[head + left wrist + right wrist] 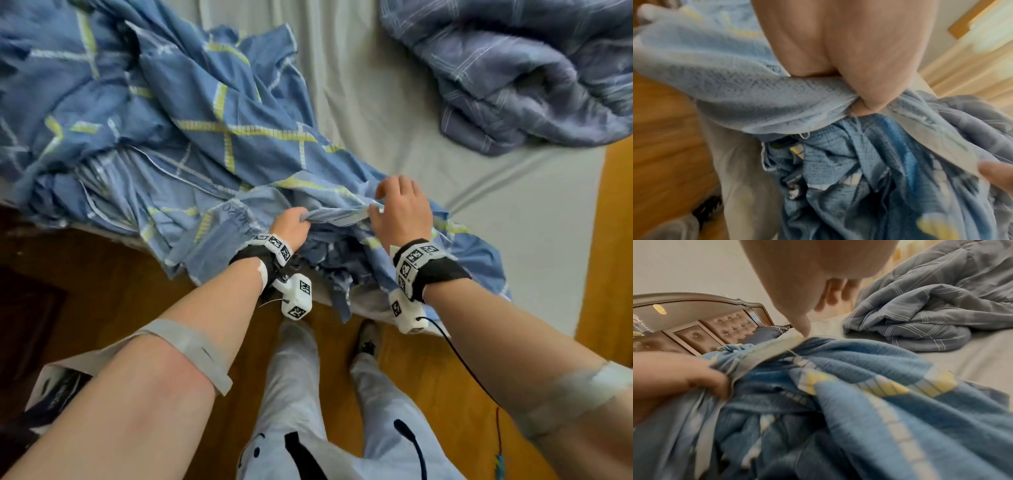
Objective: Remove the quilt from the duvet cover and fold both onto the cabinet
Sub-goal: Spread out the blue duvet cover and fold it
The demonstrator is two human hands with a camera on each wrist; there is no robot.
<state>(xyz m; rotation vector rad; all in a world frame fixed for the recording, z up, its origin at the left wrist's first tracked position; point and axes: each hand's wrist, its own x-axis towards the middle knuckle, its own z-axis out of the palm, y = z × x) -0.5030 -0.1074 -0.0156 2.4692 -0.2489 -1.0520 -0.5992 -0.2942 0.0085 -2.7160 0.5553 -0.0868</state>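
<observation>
The blue duvet cover (205, 137) with yellow checks lies crumpled over the left half of the bed and spills over its near edge. My left hand (291, 224) grips a bunch of its pale hem (777, 100) in a fist. A short way to the right, my right hand (399, 212) pinches the same hem, thumb (803, 327) on the cloth, so the hem is stretched between both hands. The cover's mouth (838, 162) hangs beneath them. The grey-blue striped quilt (513, 75) lies bunched apart at the bed's far right, also in the right wrist view (920, 313).
A grey fitted sheet (376, 102) covers the mattress between cover and quilt. I stand on a wooden floor (137, 291) at the bed's edge. A padded headboard (715, 327) and a dark pillow (764, 334) are at the far left. A white bag (58, 387) sits by my left leg.
</observation>
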